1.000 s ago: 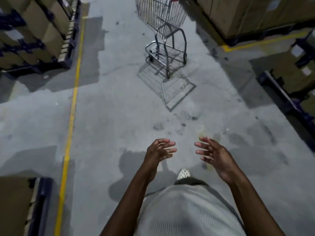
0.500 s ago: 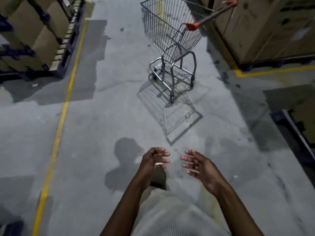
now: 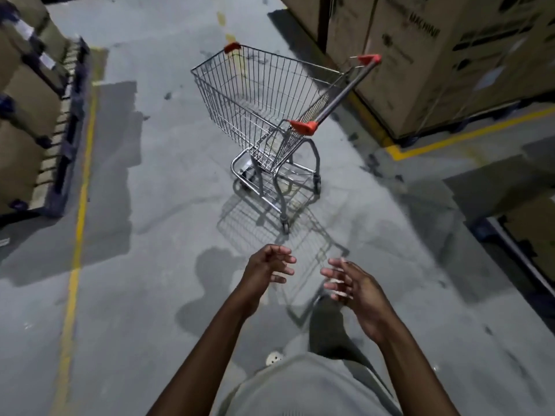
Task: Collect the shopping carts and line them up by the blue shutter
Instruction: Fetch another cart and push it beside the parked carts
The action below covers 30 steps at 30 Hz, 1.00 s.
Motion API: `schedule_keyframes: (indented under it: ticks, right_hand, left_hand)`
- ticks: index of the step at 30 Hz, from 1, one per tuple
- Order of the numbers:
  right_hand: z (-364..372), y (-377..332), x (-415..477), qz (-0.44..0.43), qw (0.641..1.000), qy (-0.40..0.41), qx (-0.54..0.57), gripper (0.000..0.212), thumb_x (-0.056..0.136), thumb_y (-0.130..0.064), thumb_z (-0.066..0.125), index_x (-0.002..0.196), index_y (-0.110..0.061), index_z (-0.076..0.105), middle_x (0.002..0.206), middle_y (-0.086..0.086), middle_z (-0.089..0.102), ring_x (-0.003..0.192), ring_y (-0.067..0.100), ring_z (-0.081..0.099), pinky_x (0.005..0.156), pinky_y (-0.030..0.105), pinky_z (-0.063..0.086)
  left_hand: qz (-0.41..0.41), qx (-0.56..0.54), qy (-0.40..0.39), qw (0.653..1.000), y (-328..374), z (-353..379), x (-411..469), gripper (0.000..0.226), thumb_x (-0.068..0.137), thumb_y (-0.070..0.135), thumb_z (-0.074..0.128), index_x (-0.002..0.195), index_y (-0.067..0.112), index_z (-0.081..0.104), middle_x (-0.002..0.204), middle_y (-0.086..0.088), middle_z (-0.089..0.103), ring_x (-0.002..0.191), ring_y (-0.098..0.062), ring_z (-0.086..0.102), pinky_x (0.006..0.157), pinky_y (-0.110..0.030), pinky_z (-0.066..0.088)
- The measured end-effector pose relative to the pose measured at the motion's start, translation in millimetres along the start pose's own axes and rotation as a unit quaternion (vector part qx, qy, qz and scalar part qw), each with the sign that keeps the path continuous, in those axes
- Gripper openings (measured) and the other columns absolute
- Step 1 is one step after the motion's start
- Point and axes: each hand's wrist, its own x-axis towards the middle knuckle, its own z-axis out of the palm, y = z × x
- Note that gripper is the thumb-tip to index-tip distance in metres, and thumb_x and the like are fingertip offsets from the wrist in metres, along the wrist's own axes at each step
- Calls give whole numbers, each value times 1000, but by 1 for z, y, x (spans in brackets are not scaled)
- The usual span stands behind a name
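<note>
Hands: left hand (image 3: 264,271) and right hand (image 3: 357,291) reach forward side by side, palms turned toward each other, fingers loosely spread and slightly bent, holding nothing and touching nothing; both are short of the cart.
Floor: grey concrete floor (image 3: 168,181), stained and patched with shadow, runs as an aisle between stacked goods.
Right-hand cartons: tall cardboard cartons (image 3: 435,61), one printed "MACHINE", stand at the aisle's right edge inside a yellow corner marking.
Left-hand cartons: more brown boxes (image 3: 21,115) sit on a dark blue pallet (image 3: 64,139) at the left edge.
Shopping cart: a single wire shopping cart (image 3: 255,94) stands upright on its wheels mid-aisle, ahead of the hands and apart from them, near the right-hand cartons.
Shadow: the cart's grid shadow (image 3: 300,244) falls across the floor toward the person, passing under the hands.
Yellow line: a painted yellow line (image 3: 79,211) runs along the floor just beside the left pallet.
Handle: the dark handle bar (image 3: 342,91), red-capped at both ends, slants from the cart's near corner up toward the right-hand cartons.
Shoe: a pale shoe tip (image 3: 273,358) shows beside the left forearm.
</note>
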Motion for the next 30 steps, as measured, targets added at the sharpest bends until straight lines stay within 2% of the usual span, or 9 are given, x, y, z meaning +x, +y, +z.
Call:
schedule_keyframes:
  ticks: [5, 9, 11, 14, 20, 22, 24, 28, 30]
  right_hand:
    - [-11, -61, 100, 39, 999, -17, 23, 34, 105, -35, 53, 124, -11, 66, 110, 11, 77, 79, 20, 68, 69, 32, 47]
    - [-31, -153, 193, 15, 1000, -20, 8, 35, 104, -36, 53, 126, -11, 66, 110, 9, 77, 82, 20, 67, 69, 30, 46]
    - [-43, -208, 234, -16, 1000, -19, -9, 37, 105, -36, 51, 128, -11, 65, 117, 10, 76, 86, 20, 67, 72, 31, 48]
    - [-52, -285, 284, -65, 998, -15, -22, 30, 105, -37, 51, 122, -17, 68, 119, 10, 76, 86, 20, 69, 74, 31, 50]
    - [-44, -369, 350, -116, 988, -11, -101, 23, 105, -36, 54, 113, -23, 71, 113, 5, 77, 90, 21, 68, 78, 34, 50]
    - [-34, -374, 370, -140, 980, 4, -141, 17, 103, -37, 59, 109, -27, 72, 107, 1, 78, 92, 22, 69, 79, 35, 49]
    - [-29, -368, 390, -200, 953, 36, -225, 10, 100, -41, 65, 104, -34, 71, 103, -6, 77, 101, 20, 70, 83, 34, 48]
    - [-35, -360, 427, -364, 790, 65, -490, 33, 96, -43, 68, 126, -29, 63, 130, -5, 61, 127, 18, 50, 100, 36, 42]
    - [-31, -366, 443, -396, 755, 59, -519, 42, 95, -40, 70, 133, -26, 60, 140, 0, 54, 135, 23, 45, 103, 46, 44]
  left_hand:
    - [10, 26, -10, 1000, 47, 42, 98, 28, 90, -11, 54, 107, 9, 66, 98, -5, 76, 88, -18, 67, 68, -28, 49]
    - [124, 148, 11, 981, 111, 88, 197, 25, 91, -5, 61, 107, 12, 68, 106, 0, 73, 91, -1, 64, 77, -24, 49]
    - [238, 293, 72, 923, 147, 111, 251, 24, 88, 3, 63, 109, 14, 66, 114, -1, 67, 104, -7, 58, 90, -30, 47]
    - [368, 474, 191, 777, 189, 143, 318, 34, 78, 14, 61, 112, 17, 63, 116, -8, 58, 113, -27, 49, 98, -42, 37]
    - [206, 519, 243, 793, 215, 169, 392, 46, 85, 31, 63, 125, 14, 48, 121, -14, 54, 111, -34, 54, 90, -47, 48]
    - [195, 557, 246, 769, 209, 166, 403, 42, 92, 41, 56, 123, 14, 47, 113, -12, 61, 101, -32, 62, 85, -44, 50]
    - [180, 570, 263, 757, 209, 164, 408, 51, 93, 53, 53, 123, 12, 54, 107, -12, 66, 96, -32, 66, 82, -43, 52]
    - [150, 571, 291, 753, 217, 150, 421, 68, 90, 68, 45, 128, 12, 57, 109, -11, 70, 95, -33, 69, 79, -42, 53]
    - [148, 573, 317, 741, 220, 129, 428, 67, 89, 73, 40, 122, 18, 59, 100, -7, 72, 89, -32, 71, 80, -45, 53]
